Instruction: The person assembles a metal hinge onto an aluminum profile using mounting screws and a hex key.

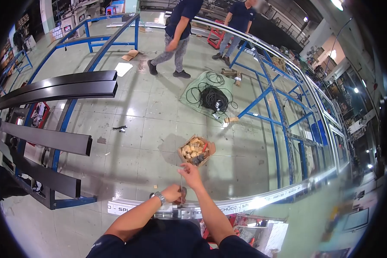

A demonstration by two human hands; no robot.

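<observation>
My left hand, with a watch at its wrist, is closed just above the white-filmed profile; what its fingers hold is hidden. My right hand is farther forward, its fingertips bent together at the upper part of a thin upright rod. The rod runs down beside my left hand towards the profile. The profile lies across in front of my body, with printed lettering on its film. On the floor just beyond my right hand stands an open cardboard box of small wooden blocks, with a red item among them.
Dark profiles stick out from a blue rack on the left. Another blue stand carries long frames on the right. Coiled black cable lies on a green sheet. Two people are farther back, one walking and one standing.
</observation>
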